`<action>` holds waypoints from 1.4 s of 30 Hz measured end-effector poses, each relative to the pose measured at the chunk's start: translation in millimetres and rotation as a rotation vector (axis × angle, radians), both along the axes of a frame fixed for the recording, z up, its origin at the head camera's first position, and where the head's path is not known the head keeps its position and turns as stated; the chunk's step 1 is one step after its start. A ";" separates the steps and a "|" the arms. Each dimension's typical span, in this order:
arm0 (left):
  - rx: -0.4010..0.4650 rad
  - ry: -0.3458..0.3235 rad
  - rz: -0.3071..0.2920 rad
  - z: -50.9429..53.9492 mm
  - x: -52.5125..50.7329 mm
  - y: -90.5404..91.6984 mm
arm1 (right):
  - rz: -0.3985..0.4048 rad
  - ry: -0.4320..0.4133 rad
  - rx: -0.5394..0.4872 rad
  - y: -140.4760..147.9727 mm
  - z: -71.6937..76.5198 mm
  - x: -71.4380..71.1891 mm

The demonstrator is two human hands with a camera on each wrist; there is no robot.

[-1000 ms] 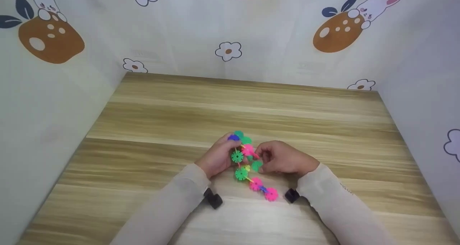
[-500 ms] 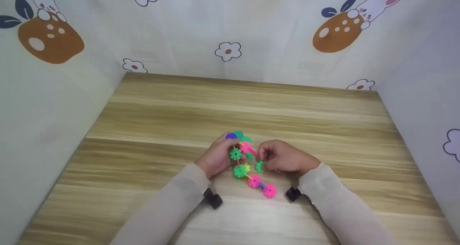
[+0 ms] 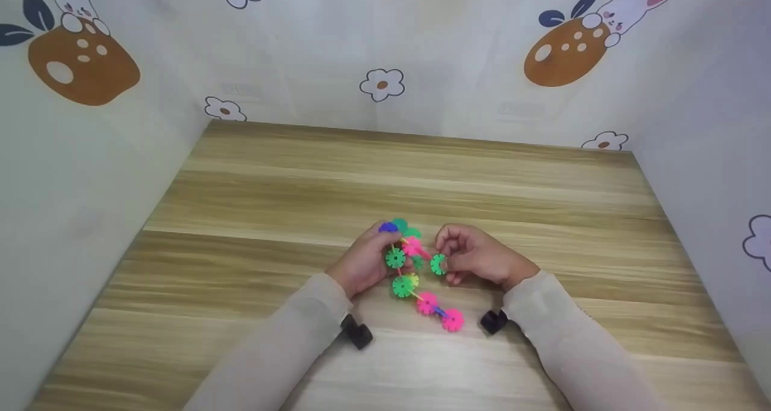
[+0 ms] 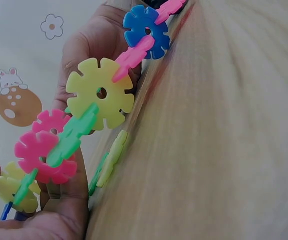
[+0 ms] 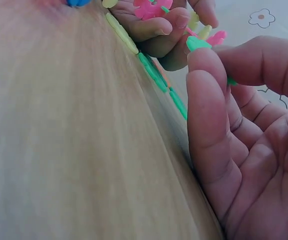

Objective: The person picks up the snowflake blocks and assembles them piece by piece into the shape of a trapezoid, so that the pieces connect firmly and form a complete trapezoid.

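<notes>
A chain of notched plastic discs in several colours hangs from my left hand (image 3: 366, 260), whose thumb and fingers grip its upper part. In the left wrist view, a yellow disc (image 4: 91, 82), a blue disc (image 4: 156, 30) and a pink disc (image 4: 33, 150) are linked edge to edge. The chain's lower end, a pink disc (image 3: 453, 320), lies towards the right. My right hand (image 3: 485, 257) pinches a green disc (image 3: 438, 264) between thumb and finger, just right of the chain. In the right wrist view, that green disc (image 5: 199, 43) is partly covered by the fingers.
The wooden table (image 3: 271, 182) extends around both hands. Patterned cloth walls (image 3: 313, 55) stand behind it and at both sides. A black wrist device (image 3: 358, 332) is at the left sleeve, and another (image 3: 494, 322) at the right sleeve.
My right hand has risen slightly with the green disc, which is turned with its face towards the head view. The chain's lower end has shifted slightly up and left; my left hand keeps its grip.
</notes>
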State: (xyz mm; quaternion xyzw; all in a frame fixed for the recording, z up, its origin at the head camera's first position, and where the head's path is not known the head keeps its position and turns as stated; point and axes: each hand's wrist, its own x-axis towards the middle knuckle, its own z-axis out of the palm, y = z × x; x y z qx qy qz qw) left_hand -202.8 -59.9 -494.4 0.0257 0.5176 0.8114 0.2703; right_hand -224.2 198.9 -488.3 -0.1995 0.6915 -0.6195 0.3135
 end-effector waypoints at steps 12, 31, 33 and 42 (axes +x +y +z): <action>0.012 0.017 -0.037 -0.2 -0.6 0.7 | 0.025 0.007 0.006 -0.6 -0.6 -0.6; -0.068 0.047 -0.102 2.7 1.6 -0.8 | 0.061 0.027 0.006 -2.5 -1.0 0.6; -0.096 0.050 -0.121 3.3 2.1 -1.2 | 0.066 0.027 0.012 -2.8 -0.8 0.6; -0.111 0.032 -0.105 2.9 2.7 -0.1 | 0.042 0.043 0.032 -5.9 0.0 1.4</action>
